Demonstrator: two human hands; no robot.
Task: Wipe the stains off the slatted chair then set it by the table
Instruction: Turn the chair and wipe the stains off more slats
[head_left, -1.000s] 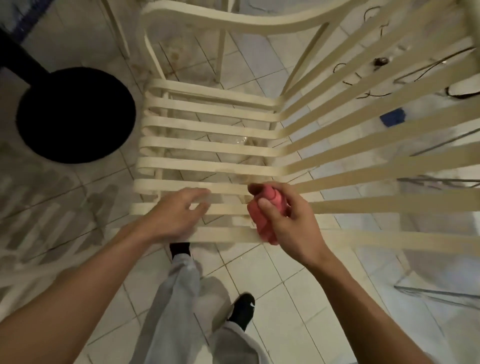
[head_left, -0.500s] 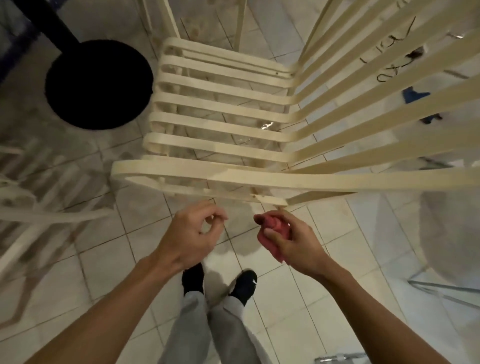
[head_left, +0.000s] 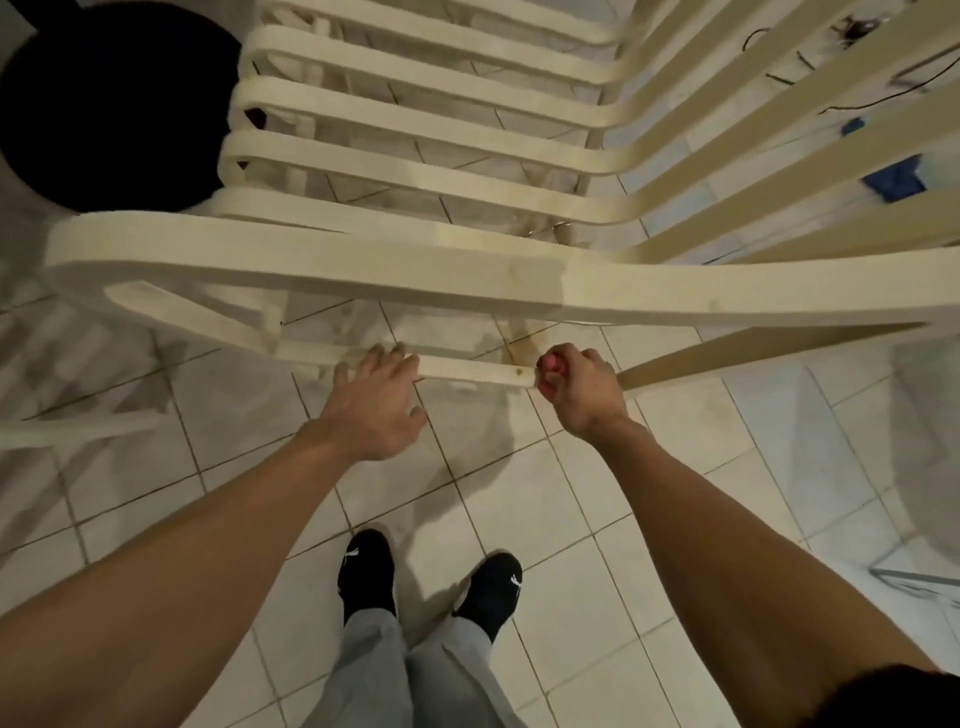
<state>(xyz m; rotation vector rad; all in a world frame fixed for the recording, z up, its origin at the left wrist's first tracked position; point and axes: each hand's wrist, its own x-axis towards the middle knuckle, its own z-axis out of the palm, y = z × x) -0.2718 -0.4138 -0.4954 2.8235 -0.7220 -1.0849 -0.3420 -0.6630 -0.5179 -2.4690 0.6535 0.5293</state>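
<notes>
The lower rail (head_left: 467, 371) of the chair (head_left: 311, 265), untouched earlier, is now reached: the left hand (head_left: 376, 405) is laid on it, fingers straight; the cloth (head_left: 550, 364) is kept clenched in the right hand (head_left: 582, 389) at its end.

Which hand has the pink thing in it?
The right hand: its fingers curl round a bunched pink cloth beside the low bar of the slatted chair. The left hand holds nothing; its fingers only touch that bar.
</notes>
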